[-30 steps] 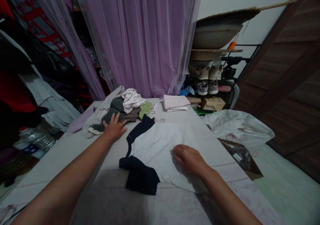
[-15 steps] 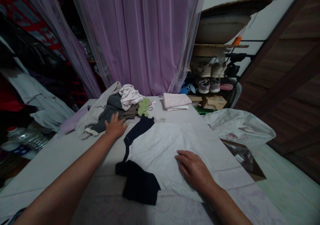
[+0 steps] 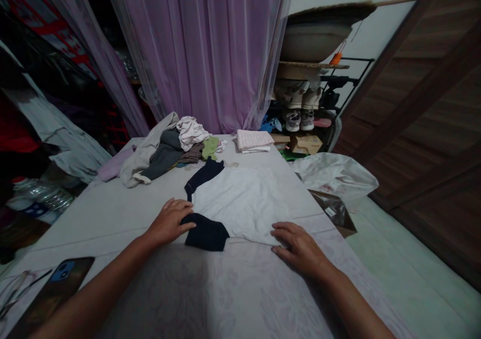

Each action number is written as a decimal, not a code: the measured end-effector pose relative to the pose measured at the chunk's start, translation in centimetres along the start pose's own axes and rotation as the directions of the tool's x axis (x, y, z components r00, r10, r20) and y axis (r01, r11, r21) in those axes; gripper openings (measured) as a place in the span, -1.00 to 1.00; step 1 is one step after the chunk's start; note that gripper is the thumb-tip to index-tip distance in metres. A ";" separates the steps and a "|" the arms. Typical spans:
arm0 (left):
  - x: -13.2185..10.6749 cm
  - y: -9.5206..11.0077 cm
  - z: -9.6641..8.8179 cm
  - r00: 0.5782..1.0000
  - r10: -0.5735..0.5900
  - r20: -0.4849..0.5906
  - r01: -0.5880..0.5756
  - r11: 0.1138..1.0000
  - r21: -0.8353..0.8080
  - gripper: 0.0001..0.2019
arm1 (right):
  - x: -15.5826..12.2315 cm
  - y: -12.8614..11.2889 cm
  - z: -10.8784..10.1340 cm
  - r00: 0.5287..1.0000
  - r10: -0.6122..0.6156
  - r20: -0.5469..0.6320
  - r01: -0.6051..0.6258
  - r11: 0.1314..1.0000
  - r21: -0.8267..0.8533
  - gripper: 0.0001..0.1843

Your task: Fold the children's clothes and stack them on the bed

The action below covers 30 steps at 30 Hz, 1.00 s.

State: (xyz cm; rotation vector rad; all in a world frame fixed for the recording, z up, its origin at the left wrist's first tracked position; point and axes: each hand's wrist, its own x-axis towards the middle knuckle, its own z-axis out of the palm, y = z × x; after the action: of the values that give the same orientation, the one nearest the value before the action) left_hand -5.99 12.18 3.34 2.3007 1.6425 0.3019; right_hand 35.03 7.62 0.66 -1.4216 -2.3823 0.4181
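A white T-shirt (image 3: 240,198) with navy sleeves lies spread flat on the sheet-covered bed, its neckline to the left and its hem to the right. My left hand (image 3: 171,222) rests at the neckline beside the near navy sleeve (image 3: 206,232), thumb over the dark cloth and fingers apart from it. At the hem's near corner, my right hand (image 3: 300,246) touches the white cloth with its fingers spread. Neither hand visibly grips the fabric.
A heap of crumpled clothes (image 3: 161,153) lies at the far left, and a folded pink striped cloth (image 3: 254,139) at the far edge. A phone (image 3: 56,291) is near left. Beyond the right edge are a plastic bag (image 3: 334,173) and a cardboard box (image 3: 347,223).
My left hand has come back from beside the clothes heap to the shirt's neckline. My right hand has shifted from the shirt's middle to its hem. The view has moved, showing the phone.
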 end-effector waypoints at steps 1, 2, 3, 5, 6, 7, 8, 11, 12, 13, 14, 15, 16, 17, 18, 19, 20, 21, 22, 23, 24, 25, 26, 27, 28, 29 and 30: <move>-0.2 0.3 -0.2 1.000 0.008 -0.024 -0.008 1.000 -0.017 -0.72 | -0.1 0.2 0.3 1.000 -0.008 -0.024 0.007 1.000 -0.018 -0.70; -0.4 0.7 -0.5 0.999 0.002 -0.034 -0.005 0.998 -0.066 -0.73 | -0.1 0.4 0.5 0.999 -0.011 -0.045 0.009 0.999 -0.038 -0.71; -0.7 1.0 -0.7 1.000 -0.012 -0.019 0.010 0.990 -0.141 -0.73 | 0.0 0.5 0.6 0.998 -0.005 -0.060 0.002 0.998 -0.061 -0.69; -1.6 1.9 -1.3 0.996 -0.021 0.082 0.045 0.949 -0.313 -0.70 | 0.0 0.5 0.6 0.997 0.025 -0.074 -0.033 0.993 -0.111 -0.62; -2.2 2.3 -1.7 0.989 -0.004 0.151 0.061 0.923 -0.381 -0.69 | 0.1 0.4 0.5 0.996 0.044 -0.072 -0.053 0.990 -0.131 -0.58; -2.7 2.7 -2.1 0.975 0.025 0.220 0.073 0.901 -0.427 -0.69 | 0.0 0.2 0.3 0.996 0.061 -0.064 -0.070 0.987 -0.146 -0.55; -3.1 3.0 -2.4 0.958 0.058 0.282 0.080 0.887 -0.455 -0.69 | 0.0 0.0 0.1 0.996 0.075 -0.051 -0.082 0.984 -0.156 -0.53; -3.7 3.2 -3.1 0.925 0.068 0.374 0.122 0.878 -0.462 -0.69 | -0.2 -0.6 -0.4 0.996 0.091 0.000 -0.090 0.982 -0.164 -0.51; -3.5 3.0 -3.1 0.931 0.033 0.362 0.141 0.886 -0.442 -0.67 | -0.2 -0.7 -0.5 0.996 0.089 0.012 -0.086 0.983 -0.164 -0.52; -3.1 2.6 -3.1 0.946 -0.018 0.324 0.157 0.899 -0.408 -0.64 | -0.2 -0.7 -0.7 0.996 0.085 0.024 -0.080 0.983 -0.165 -0.53; -2.5 2.1 -2.9 0.962 -0.079 0.263 0.174 0.916 -0.361 -0.63 | -0.2 -0.8 -0.8 0.996 0.080 0.036 -0.073 0.983 -0.166 -0.54; -1.8 1.6 -2.8 0.971 -0.147 0.191 0.201 0.931 -0.304 -0.62 | -0.2 -0.7 -1.0 0.996 0.078 0.049 -0.069 0.984 -0.165 -0.53; -0.9 1.0 -2.6 0.968 -0.221 0.117 0.244 0.938 -0.245 -0.64 | -0.2 -0.6 -1.1 0.995 0.083 0.056 -0.073 0.983 -0.166 -0.52; 0.0 0.5 -2.5 0.953 -0.298 0.056 0.303 0.933 -0.193 -0.66 | -0.1 -0.5 -1.3 0.994 0.096 0.058 -0.085 0.982 -0.168 -0.52; 0.8 0.1 -2.3 0.928 -0.371 0.015 0.369 0.917 -0.152 -0.67 | -0.2 -0.4 -1.4 0.992 0.113 0.057 -0.102 0.980 -0.170 -0.52; 1.6 -0.2 -2.3 0.902 -0.431 -0.001 0.427 0.895 -0.126 -0.67 | -0.2 -0.3 -1.6 0.990 0.128 0.057 -0.116 0.979 -0.170 -0.52; 2.1 -0.4 -2.2 0.884 -0.468 0.016 0.467 0.877 -0.114 -0.66 | -0.3 -0.2 -1.6 0.989 0.135 0.058 -0.124 0.978 -0.167 -0.53; 2.4 -0.4 -2.2 0.874 -0.482 0.056 0.486 0.867 -0.112 -0.63 | -0.5 -0.1 -1.6 0.989 0.134 0.061 -0.122 0.979 -0.162 -0.54; 2.5 -0.4 -2.3 0.872 -0.475 0.118 0.487 0.865 -0.119 -0.58 | -0.8 0.1 -1.5 0.990 0.124 0.064 -0.113 0.981 -0.157 -0.53; 2.3 -0.4 -2.3 0.869 -0.454 0.195 0.482 0.867 -0.128 -0.53 | -1.1 0.3 -1.3 0.992 0.109 0.063 -0.098 0.983 -0.152 -0.51; 1.9 -0.2 -2.3 0.863 -0.423 0.275 0.472 0.870 -0.141 -0.49 | -1.3 0.5 -1.1 0.994 0.092 0.054 -0.083 0.985 -0.151 -0.50; 1.3 -0.1 -2.3 0.854 -0.386 0.349 0.461 0.873 -0.160 -0.46 | -1.5 0.7 -0.8 0.996 0.079 0.037 -0.072 0.985 -0.155 -0.51; 0.6 0.1 -2.2 0.845 -0.348 0.406 0.449 0.874 -0.185 -0.45 | -1.6 0.9 -0.5 0.998 0.069 0.015 -0.065 0.984 -0.164 -0.54; -0.1 0.3 -2.0 0.842 -0.313 0.440 0.439 0.871 -0.221 -0.46 | -1.6 1.2 -0.2 0.998 0.061 -0.006 -0.061 0.983 -0.174 -0.57; -0.9 0.6 -1.7 0.850 -0.284 0.443 0.429 0.861 -0.271 -0.47 | -1.4 1.4 0.0 0.998 0.056 -0.028 -0.060 0.981 -0.185 -0.59; -1.5 1.0 -1.2 0.871 -0.270 0.411 0.420 0.842 -0.337 -0.49 | -1.1 1.5 0.2 0.998 0.053 -0.046 -0.061 0.979 -0.196 -0.60; -2.1 1.4 -0.6 0.894 -0.273 0.356 0.412 0.814 -0.411 -0.51 | -0.7 1.6 0.3 0.997 0.050 -0.059 -0.061 0.977 -0.204 -0.60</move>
State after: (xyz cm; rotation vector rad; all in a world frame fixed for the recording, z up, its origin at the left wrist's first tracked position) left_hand -5.63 9.86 4.40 1.5627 1.5835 0.2456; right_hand 36.48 7.66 -0.35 -1.5697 -2.4040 0.1479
